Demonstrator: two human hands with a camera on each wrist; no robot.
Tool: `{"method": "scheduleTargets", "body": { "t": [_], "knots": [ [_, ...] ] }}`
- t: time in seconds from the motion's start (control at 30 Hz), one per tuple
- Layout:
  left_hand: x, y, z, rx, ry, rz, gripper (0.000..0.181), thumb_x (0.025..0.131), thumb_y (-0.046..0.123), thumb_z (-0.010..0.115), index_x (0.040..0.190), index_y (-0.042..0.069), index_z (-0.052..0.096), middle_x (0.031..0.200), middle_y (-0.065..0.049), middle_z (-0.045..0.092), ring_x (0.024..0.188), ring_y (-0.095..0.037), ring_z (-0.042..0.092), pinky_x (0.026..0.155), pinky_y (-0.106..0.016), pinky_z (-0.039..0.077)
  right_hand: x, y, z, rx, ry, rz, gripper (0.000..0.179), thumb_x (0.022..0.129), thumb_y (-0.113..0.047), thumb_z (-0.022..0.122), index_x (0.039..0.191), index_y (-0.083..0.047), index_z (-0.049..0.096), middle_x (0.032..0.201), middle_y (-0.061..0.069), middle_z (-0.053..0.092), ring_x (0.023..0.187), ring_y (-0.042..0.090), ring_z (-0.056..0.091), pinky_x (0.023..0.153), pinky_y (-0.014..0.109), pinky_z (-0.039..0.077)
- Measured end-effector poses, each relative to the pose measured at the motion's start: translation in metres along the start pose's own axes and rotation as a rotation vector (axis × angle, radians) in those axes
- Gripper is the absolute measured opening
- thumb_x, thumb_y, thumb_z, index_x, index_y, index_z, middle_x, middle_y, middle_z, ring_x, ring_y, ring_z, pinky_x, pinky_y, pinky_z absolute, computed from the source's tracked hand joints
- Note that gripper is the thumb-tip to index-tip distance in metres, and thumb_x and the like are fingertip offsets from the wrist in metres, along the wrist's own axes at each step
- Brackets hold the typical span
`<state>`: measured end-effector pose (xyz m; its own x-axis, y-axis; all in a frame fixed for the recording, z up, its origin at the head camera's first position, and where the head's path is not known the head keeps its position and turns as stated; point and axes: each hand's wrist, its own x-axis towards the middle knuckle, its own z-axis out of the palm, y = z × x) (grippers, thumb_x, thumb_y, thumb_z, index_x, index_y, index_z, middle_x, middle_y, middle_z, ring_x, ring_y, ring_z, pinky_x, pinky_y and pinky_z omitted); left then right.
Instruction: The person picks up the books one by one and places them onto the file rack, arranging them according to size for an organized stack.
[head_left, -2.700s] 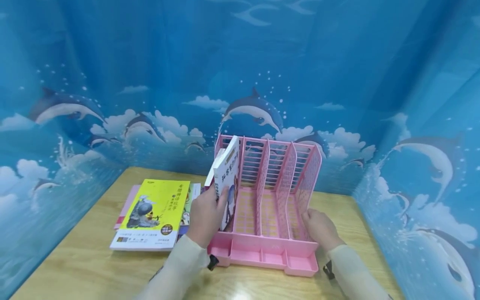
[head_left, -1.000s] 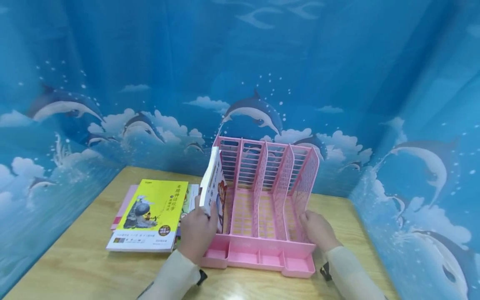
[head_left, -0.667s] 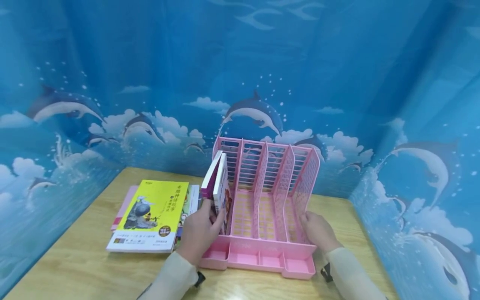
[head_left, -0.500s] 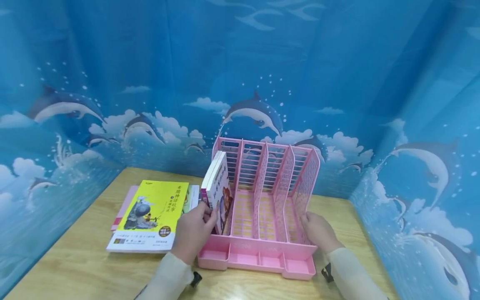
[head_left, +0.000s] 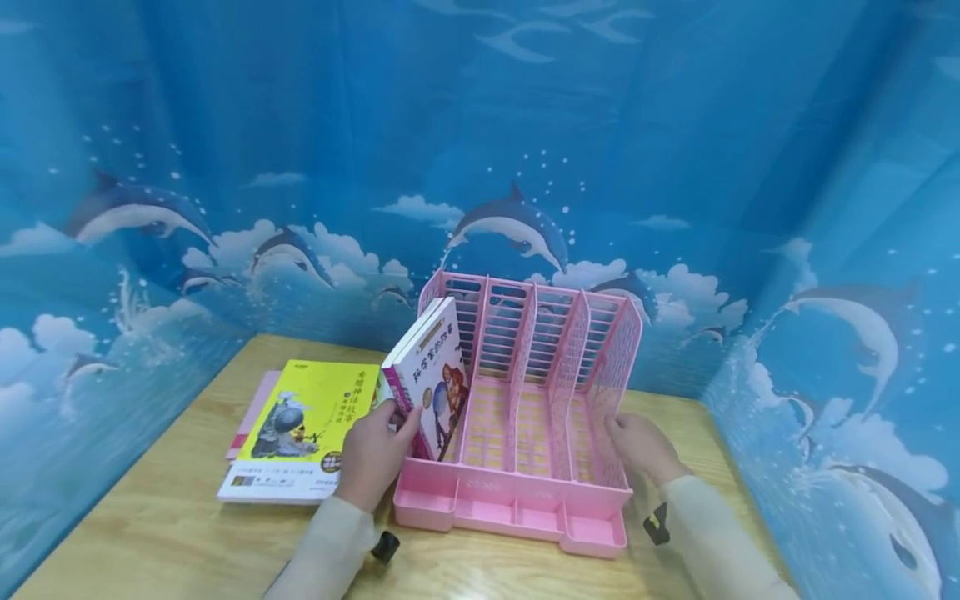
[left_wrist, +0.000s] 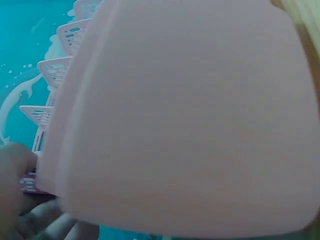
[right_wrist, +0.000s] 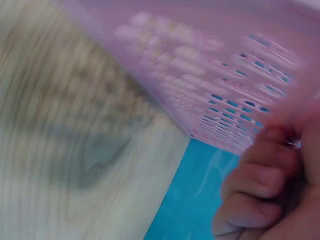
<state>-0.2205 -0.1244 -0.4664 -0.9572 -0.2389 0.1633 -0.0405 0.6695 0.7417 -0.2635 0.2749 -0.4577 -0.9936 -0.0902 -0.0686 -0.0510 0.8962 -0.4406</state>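
Swung leftward since half a second ago: paired books (head_left: 431, 379), tilted at leftmost slot of pink rack (head_left: 517, 492), pinched near lower corner in left hand (head_left: 375, 454) (seemingly for guiding), with right hand (head_left: 647, 450) curled on right wall, probably as a brace.

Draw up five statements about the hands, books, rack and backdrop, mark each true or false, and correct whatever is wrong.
1. The left hand holds a white-covered book at the leftmost slot of the pink rack. True.
2. The right hand holds a book. False: it holds the rack's right side.
3. The yellow book stands upright in the rack. False: it lies flat, left of the rack.
4. The rack's rightmost slot holds no book. True.
5. The backdrop is plain green. False: it is blue, with dolphins.
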Motion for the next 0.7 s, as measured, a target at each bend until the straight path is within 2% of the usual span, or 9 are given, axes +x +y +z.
{"method": "scheduleTargets", "body": {
  "t": [0.07,0.17,0.27,0.4,0.47,0.57,0.6,0.63,0.7],
  "knots": [
    [0.000,0.001,-0.001,0.010,-0.002,-0.007,0.034,0.099,0.048,0.066,0.103,0.015,0.069,0.100,-0.006,0.077,0.074,-0.016,0.067,0.059,-0.027,0.053,0.003,-0.004,0.004,-0.033,0.018,-0.003,0.045,0.111,-0.032,0.036,0.096,-0.004,0.068,0.089,0.014,0.069,0.086,0.034,0.068,0.084,0.058,0.055],
    [0.001,0.004,-0.003,0.013,-0.015,-0.022,0.031,0.099,0.046,0.066,0.098,0.016,0.068,0.100,-0.006,0.077,0.076,-0.016,0.068,0.060,-0.027,0.053,0.005,-0.009,0.010,-0.105,0.042,-0.020,0.042,0.111,-0.029,0.037,0.091,-0.007,0.066,0.080,0.007,0.065,0.074,0.025,0.064,0.076,0.052,0.057],
    [0.001,0.006,-0.006,0.004,-0.039,-0.048,0.030,0.100,0.046,0.066,0.100,0.016,0.068,0.103,-0.006,0.077,0.079,-0.017,0.069,0.062,-0.027,0.054,0.005,-0.013,0.011,-0.177,0.074,-0.049,0.040,0.111,-0.027,0.039,0.091,-0.007,0.067,0.078,0.006,0.064,0.072,0.024,0.063,0.072,0.050,0.058],
    [0.002,0.007,-0.008,-0.006,-0.066,-0.062,0.032,0.100,0.046,0.066,0.107,0.015,0.069,0.105,-0.007,0.077,0.079,-0.016,0.070,0.062,-0.027,0.055,0.004,-0.015,0.008,-0.213,0.072,-0.078,0.041,0.111,-0.027,0.039,0.093,-0.005,0.068,0.075,0.008,0.064,0.070,0.025,0.064,0.069,0.049,0.059],
    [0.003,0.008,-0.007,-0.008,-0.072,-0.061,0.033,0.100,0.046,0.065,0.108,0.014,0.069,0.105,-0.007,0.077,0.079,-0.016,0.070,0.061,-0.027,0.055,0.004,-0.013,0.006,-0.197,0.062,-0.079,0.043,0.112,-0.028,0.037,0.098,-0.003,0.069,0.081,0.011,0.068,0.075,0.030,0.067,0.073,0.053,0.059],
    [0.005,0.008,-0.006,-0.001,-0.074,-0.061,0.034,0.100,0.047,0.065,0.108,0.014,0.069,0.103,-0.007,0.077,0.078,-0.016,0.070,0.061,-0.028,0.055,0.005,-0.006,0.004,-0.149,0.034,-0.074,0.047,0.113,-0.031,0.035,0.109,-0.001,0.070,0.101,0.022,0.073,0.095,0.042,0.070,0.088,0.061,0.055],
    [0.005,0.007,-0.007,0.001,-0.077,-0.061,0.035,0.100,0.047,0.065,0.108,0.013,0.069,0.102,-0.007,0.077,0.078,-0.016,0.069,0.061,-0.028,0.055,0.005,-0.004,0.002,-0.132,0.019,-0.070,0.048,0.113,-0.033,0.034,0.109,-0.002,0.070,0.104,0.022,0.073,0.098,0.043,0.070,0.090,0.063,0.054],
    [0.005,0.007,-0.007,0.005,-0.080,-0.062,0.035,0.100,0.047,0.065,0.107,0.013,0.069,0.101,-0.006,0.076,0.077,-0.016,0.069,0.061,-0.028,0.055,0.003,-0.002,0.000,-0.118,0.002,-0.061,0.046,0.112,-0.033,0.035,0.106,-0.004,0.070,0.105,0.021,0.073,0.100,0.043,0.069,0.092,0.063,0.053],
    [0.004,0.006,-0.007,0.017,-0.087,-0.057,0.036,0.100,0.048,0.065,0.106,0.013,0.070,0.100,-0.006,0.076,0.078,-0.016,0.069,0.062,-0.029,0.055,0.000,0.001,-0.004,-0.107,-0.035,-0.049,0.043,0.111,-0.033,0.038,0.100,-0.005,0.070,0.097,0.018,0.072,0.092,0.038,0.069,0.089,0.060,0.053]
  ]
}}
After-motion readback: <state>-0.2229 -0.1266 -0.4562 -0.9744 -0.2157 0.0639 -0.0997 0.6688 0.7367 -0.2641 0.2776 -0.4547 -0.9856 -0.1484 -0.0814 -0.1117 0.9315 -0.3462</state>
